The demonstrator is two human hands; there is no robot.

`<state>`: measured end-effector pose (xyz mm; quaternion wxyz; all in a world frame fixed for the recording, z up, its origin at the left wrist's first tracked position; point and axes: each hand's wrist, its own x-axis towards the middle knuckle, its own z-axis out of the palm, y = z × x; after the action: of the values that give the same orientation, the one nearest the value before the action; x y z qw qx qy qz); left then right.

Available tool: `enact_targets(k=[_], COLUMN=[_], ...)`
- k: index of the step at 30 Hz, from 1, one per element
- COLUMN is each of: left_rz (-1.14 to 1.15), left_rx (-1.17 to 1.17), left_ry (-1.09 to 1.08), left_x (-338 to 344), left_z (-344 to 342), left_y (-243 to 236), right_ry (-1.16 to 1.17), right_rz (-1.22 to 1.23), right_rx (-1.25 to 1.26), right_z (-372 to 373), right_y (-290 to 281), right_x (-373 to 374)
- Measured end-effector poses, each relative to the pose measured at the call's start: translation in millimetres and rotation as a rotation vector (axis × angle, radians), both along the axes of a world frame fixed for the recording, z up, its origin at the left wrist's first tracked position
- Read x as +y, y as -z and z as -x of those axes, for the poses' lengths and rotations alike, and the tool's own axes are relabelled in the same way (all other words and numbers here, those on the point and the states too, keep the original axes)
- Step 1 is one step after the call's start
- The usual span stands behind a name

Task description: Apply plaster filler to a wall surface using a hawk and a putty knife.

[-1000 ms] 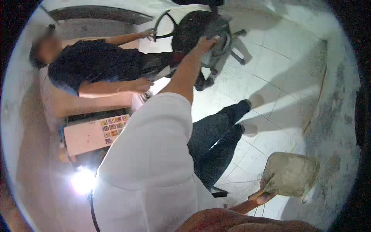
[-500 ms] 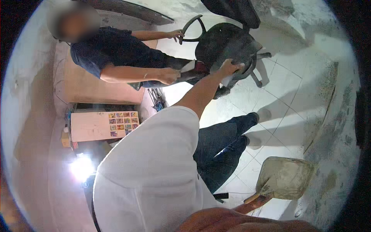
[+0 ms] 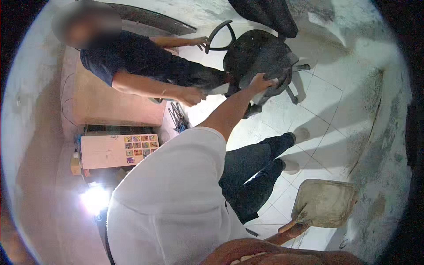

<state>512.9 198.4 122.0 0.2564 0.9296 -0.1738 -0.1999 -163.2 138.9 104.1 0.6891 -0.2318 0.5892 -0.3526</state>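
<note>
My left hand (image 3: 262, 82) is stretched out at upper centre. Its fingers are curled closed, with pale material showing by them; I cannot make out the object held. In the picture it overlaps a black office chair (image 3: 249, 48). My right hand (image 3: 300, 228), at lower right, grips a square, smeared board (image 3: 329, 201) from beneath and is mostly hidden by it. Across the board's edge lies a small trowel with a wooden handle (image 3: 287, 227), its blade dirty with paste. A co-worker's hand (image 3: 192, 95) grips a flat pale blade (image 3: 218, 89) near my left forearm.
The co-worker (image 3: 128, 55) stands at upper left, the other hand by the chair's armrest (image 3: 221, 37). A patchy grey wall (image 3: 375, 145) runs along the right, above white floor tiles (image 3: 324, 97). A bright lamp (image 3: 95, 199) shines below a sticker-covered pale panel (image 3: 104, 152).
The co-worker's hand with the pale blade has moved down in the picture. My left hand has dropped slightly. The board and trowel at my right hand stay nearly where they were.
</note>
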Motion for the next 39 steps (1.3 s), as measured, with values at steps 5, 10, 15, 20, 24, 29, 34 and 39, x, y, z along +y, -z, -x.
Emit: enact_targets(k=[5,10,15,20,24,29,34,39], left_rz=[0.074,-0.031,0.124,0.058,0.0,-0.136,-0.083,0.233], left_rx=[0.272,0.418,-0.091,0.359,0.278,-0.076,0.019,0.424], left_ry=[0.14,0.246,0.377,0.117,0.051,0.259,-0.006,-0.382], left_x=[22,50,79,75,64,57,27,-58], left_z=[14,9,75,184,238,285,387,461], left_y=[5,18,51,45,35,41,2,-1], right_ry=[-0.11,-0.451,0.171,0.229,0.361,0.03,0.409,0.021], right_rz=[0.081,0.249,0.109,-0.076,-0.083,0.035,-0.059,0.327], right_rx=[0.064,0.585,-0.377,-0.212,-0.194,0.08,-0.045,0.39], right_z=[44,98,163,245,272,260,257,261], right_y=[20,27,4,-8,-5,-4,-5,-19], right_x=[14,38,64,98,119,118,126,153])
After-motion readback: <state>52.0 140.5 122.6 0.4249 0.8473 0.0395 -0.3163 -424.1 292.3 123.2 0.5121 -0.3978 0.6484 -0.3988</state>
